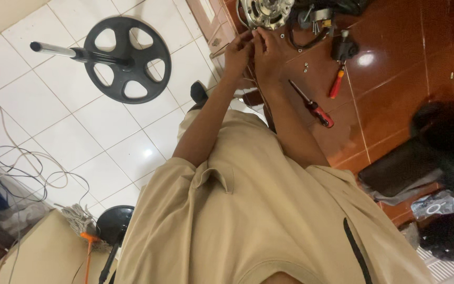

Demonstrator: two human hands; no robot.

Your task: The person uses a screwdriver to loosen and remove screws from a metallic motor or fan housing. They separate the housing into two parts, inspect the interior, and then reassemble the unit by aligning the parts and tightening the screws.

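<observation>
Beige cotton shirt (258, 210) (creased) below hands (253, 52) pinching thin wire (251, 79).

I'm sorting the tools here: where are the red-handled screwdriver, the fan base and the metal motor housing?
red-handled screwdriver (321, 114), head view, on its red handle.
fan base (127, 59), head view, on its black hub.
metal motor housing (265, 11), head view, on its shiny face.

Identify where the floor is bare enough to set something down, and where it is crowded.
Bare: white tiles between the black round stand base and the tangled cables. Crowded: red-brown floor around the hands, with metal motor part and screwdrivers.
</observation>
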